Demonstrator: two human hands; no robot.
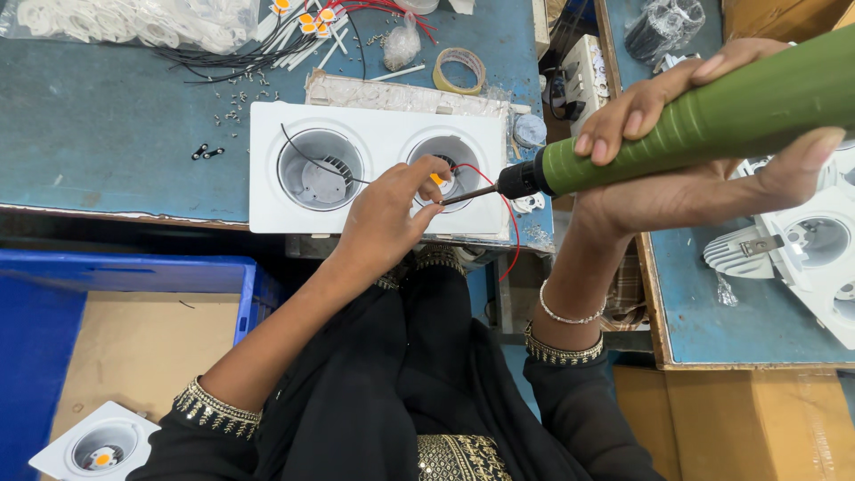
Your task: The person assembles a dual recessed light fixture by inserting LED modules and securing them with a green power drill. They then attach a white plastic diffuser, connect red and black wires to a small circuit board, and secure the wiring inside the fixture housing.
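Note:
A white twin-socket light housing [378,142] lies on the blue worktable [116,134]. My right hand [704,134] grips a green electric screwdriver [712,116], whose dark bit reaches into the right socket [456,158]. My left hand [387,214] rests on the housing's front edge, fingertips pinching something small at the bit's tip beside an orange LED chip [436,179]. A red wire [508,214] loops out of that socket. A black wire [307,156] runs across the left socket [321,169].
Loose screws [236,98], a tape roll [460,69], wire bundles [240,53] and bagged white parts [134,22] lie at the table's back. More white housings [810,249] sit on the right table. A blue crate [53,294] holds cardboard and one single housing [98,445].

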